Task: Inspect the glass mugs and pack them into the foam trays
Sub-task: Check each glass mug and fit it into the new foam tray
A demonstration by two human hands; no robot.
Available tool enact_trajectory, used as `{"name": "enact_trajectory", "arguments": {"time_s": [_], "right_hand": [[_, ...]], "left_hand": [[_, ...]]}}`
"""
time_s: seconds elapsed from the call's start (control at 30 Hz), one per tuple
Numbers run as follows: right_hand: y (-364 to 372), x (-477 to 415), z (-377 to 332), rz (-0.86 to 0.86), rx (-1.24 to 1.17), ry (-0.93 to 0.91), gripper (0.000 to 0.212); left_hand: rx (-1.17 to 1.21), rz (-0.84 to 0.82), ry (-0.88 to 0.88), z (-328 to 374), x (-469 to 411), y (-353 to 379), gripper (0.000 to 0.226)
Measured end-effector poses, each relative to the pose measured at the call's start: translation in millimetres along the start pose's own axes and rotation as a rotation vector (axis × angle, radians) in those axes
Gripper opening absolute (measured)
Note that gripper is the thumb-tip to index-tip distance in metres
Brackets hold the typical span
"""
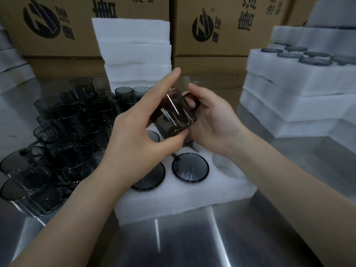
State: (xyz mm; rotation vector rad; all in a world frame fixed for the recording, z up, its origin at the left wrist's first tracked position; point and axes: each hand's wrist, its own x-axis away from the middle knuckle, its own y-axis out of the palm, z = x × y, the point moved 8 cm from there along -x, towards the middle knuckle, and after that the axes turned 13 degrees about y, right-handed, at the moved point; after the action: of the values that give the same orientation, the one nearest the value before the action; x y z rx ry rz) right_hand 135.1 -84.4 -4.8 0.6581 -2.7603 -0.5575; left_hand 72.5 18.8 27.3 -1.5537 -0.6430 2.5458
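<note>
A brushed steel table (192,237) is seen, backed by two printed cardboard boxes (57,26) in the upper row. A stack of plain foam slabs (134,54), about four high, is set against them. At the right, filled foam trays (289,97) are piled in several layers, and at least six dark rims are shown in the top one.

A heap of loose mugs (67,132), too overlapped to be counted, is kept at the left. In the near foam tray (183,199), three packed mugs (190,170) can be made out for certain.

One glass mug (173,114) is held above that tray. It is gripped by the left hand (134,143), thumb under its near end and forefinger straight, while its handle (193,102) is pinched by the right hand (213,122). Its long axis is tilted, near end low, with the handle turned rightward. Which end is the mouth cannot be told.
</note>
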Motion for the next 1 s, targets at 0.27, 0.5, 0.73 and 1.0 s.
{"name": "enact_trajectory", "arguments": {"time_s": [0.27, 0.5, 0.73, 1.0], "right_hand": [[12.9, 7.1, -5.5, -0.131, 0.138, -0.115, 0.047], [10.5, 7.6, -4.8, -0.044, 0.212, -0.179, 0.038], [8.7, 8.2, -3.5, 0.051, 0.296, -0.228, 0.043], [7.6, 11.0, -4.1, 0.103, 0.223, -0.238, 0.038]], "left_hand": [[0.159, 0.234, -0.169, -15.9, 2.7, -18.4, 0.054], [0.217, 0.148, -0.275, -28.1, 4.1, -9.3, 0.090], [0.003, 0.131, -0.282, -27.2, 5.7, -13.8, 0.076], [-0.008, 0.125, -0.251, -19.0, 2.3, -13.9, 0.073]]}}
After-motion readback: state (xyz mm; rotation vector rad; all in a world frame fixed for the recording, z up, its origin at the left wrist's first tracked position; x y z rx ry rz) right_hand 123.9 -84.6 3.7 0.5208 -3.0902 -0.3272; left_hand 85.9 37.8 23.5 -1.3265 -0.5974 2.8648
